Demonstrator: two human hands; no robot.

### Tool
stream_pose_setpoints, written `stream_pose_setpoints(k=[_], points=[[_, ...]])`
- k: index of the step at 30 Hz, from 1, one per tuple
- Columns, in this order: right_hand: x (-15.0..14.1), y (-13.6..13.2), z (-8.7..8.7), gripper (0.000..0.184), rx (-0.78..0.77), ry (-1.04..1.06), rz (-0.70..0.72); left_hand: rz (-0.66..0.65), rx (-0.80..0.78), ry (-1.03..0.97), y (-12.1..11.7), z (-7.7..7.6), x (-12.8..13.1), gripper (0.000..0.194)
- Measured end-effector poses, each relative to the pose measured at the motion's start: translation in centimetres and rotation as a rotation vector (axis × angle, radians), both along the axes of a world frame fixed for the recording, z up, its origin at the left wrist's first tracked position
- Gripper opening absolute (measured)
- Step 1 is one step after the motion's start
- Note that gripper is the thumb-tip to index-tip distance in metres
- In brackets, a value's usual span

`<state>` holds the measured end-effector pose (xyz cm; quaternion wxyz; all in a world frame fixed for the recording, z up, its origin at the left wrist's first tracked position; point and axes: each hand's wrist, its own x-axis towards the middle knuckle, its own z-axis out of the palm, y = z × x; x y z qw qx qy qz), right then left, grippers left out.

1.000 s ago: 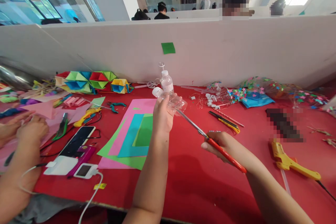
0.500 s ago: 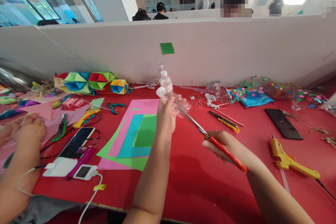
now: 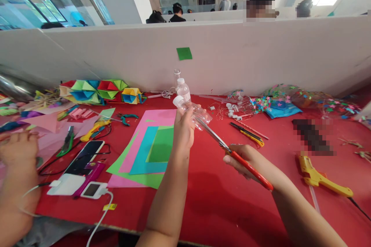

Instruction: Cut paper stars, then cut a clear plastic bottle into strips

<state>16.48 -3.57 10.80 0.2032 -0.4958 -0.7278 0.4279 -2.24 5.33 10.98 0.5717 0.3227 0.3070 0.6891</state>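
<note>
My left hand [image 3: 185, 125] is closed around a small clear plastic bottle [image 3: 204, 114] with a white cap, tilted so its base points right. In my right hand [image 3: 251, 158] is a pair of scissors [image 3: 213, 133] with red handles. The metal blades reach up to the bottle's lower end; whether they cut into it I cannot tell. Behind my left hand a second capped bottle [image 3: 183, 88] stands upright. Sheets of coloured paper, among them a blue sheet [image 3: 140, 154], lie left of my left forearm.
A co-worker's hand [image 3: 20, 148] rests at the far left, near phones and cables. A yellow glue gun [image 3: 319, 181] lies at right. A box cutter [image 3: 247, 135] lies beyond my right hand. Folded paper shapes [image 3: 98, 90] and a white partition [image 3: 116, 54] stand at the back.
The co-worker's hand at the left has shifted further left. My own hands, the bottle and the scissors have barely moved.
</note>
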Motion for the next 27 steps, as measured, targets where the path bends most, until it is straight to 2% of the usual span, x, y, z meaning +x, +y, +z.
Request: stream_pose_setpoints(k=[11, 17, 27], points=[[0.1, -0.1, -1.0, 0.042, -0.077, 0.034, -0.05, 0.043, 0.057, 0.003, 0.1, -0.2, 0.0, 0.026], [0.0, 0.0, -0.4, 0.048, -0.064, 0.036, -0.037, 0.079, 0.113, 0.021, 0.1, 0.0, -0.2, 0.02], [-0.2, 0.3, 0.3, 0.057, -0.059, 0.011, 0.016, 0.109, 0.157, 0.106, 0.3, -0.1, -1.0, 0.023]])
